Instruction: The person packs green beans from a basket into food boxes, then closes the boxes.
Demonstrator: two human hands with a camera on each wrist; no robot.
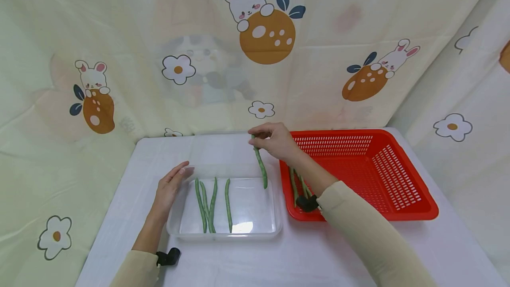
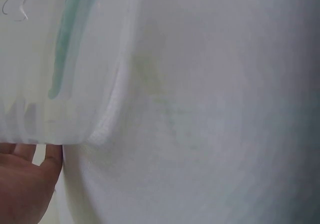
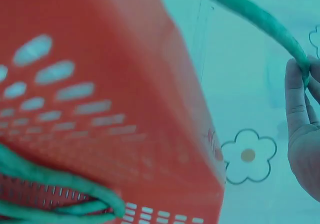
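Note:
My right hand point(image 1: 275, 140) pinches one end of a green bean point(image 1: 260, 167), which hangs down over the right end of a clear plastic container point(image 1: 255, 235). In the right wrist view, thumb and fingers close on the tip of that bean point(image 3: 260, 17). Several green beans point(image 1: 228, 205) lie lengthwise in the container, towards its left and middle. At the container's left wall, my left hand point(image 1: 169, 189) rests with its fingers fairly straight. The left wrist view shows that hand point(image 2: 25, 184) touching the container's side point(image 2: 100, 99).
A red slotted basket point(image 1: 398, 214) stands right of the container, with a few more green beans point(image 1: 294, 187) at its left end, partly hidden by my right forearm. Both sit on a white-covered table point(image 1: 223, 262). Behind hangs a printed curtain point(image 1: 318, 79).

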